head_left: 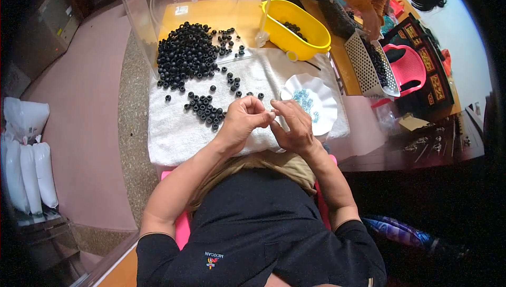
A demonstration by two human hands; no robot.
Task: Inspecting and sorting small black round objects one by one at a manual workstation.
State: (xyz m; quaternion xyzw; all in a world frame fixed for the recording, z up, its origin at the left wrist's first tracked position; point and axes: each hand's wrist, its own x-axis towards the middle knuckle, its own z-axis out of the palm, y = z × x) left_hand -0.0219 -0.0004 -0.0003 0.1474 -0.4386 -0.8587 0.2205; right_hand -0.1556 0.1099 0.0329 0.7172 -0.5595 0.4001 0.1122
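Note:
My left hand [243,120] and my right hand [296,128] meet over the front of a white towel [168,139]. Thumb and fingers are pinched on both, tip to tip; whatever lies between them is too small to make out. Beside my left hand is a loose cluster of black round bead-like pieces with holes [203,109], and a few more lie just beyond my fingers. A white wavy-rimmed plate [328,109] sits right of my right hand, holding tiny blue pieces [304,100].
A clear plastic bin [138,23] lies on its side behind, black pieces spilling from it. Beyond stands a yellow tub [316,42] with more inside. At far right, another person's hand [372,25] reaches to a white perforated basket [363,71], near a pink chair [408,68].

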